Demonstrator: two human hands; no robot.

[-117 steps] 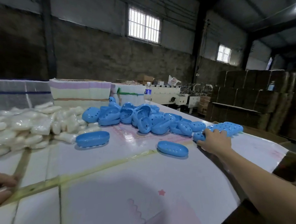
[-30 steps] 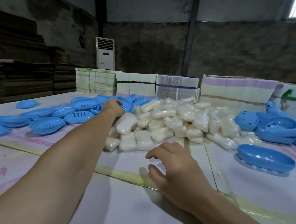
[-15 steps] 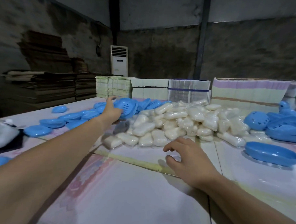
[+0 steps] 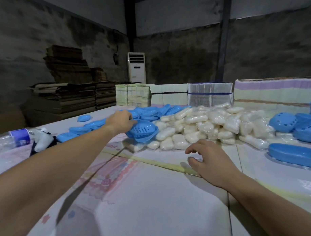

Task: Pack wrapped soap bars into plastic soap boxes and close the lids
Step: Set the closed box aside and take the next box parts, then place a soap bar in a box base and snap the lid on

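Observation:
My left hand [image 4: 120, 121] grips a blue slotted soap box tray [image 4: 142, 133], held tilted just above the table at the left edge of the soap pile. A big heap of wrapped white soap bars [image 4: 207, 125] lies across the middle of the table. My right hand [image 4: 209, 160] hovers low over the table just in front of the heap, fingers loosely spread and holding nothing. More blue slotted trays [image 4: 151, 112] are piled behind my left hand. A closed blue soap box [image 4: 293, 154] sits at the right.
Blue lids [image 4: 283, 121] with holes are heaped at the far right. A plastic water bottle [image 4: 11, 139] and a small white and black plush toy [image 4: 42, 139] lie at the left. Bundled flat cartons [image 4: 209, 94] line the table's far edge. Cardboard stacks [image 4: 69, 95] stand beyond.
My left hand has drawn the blue slotted tray out of the pile toward me and lower. My right hand has stayed in front of the soap heap. The view has turned left.

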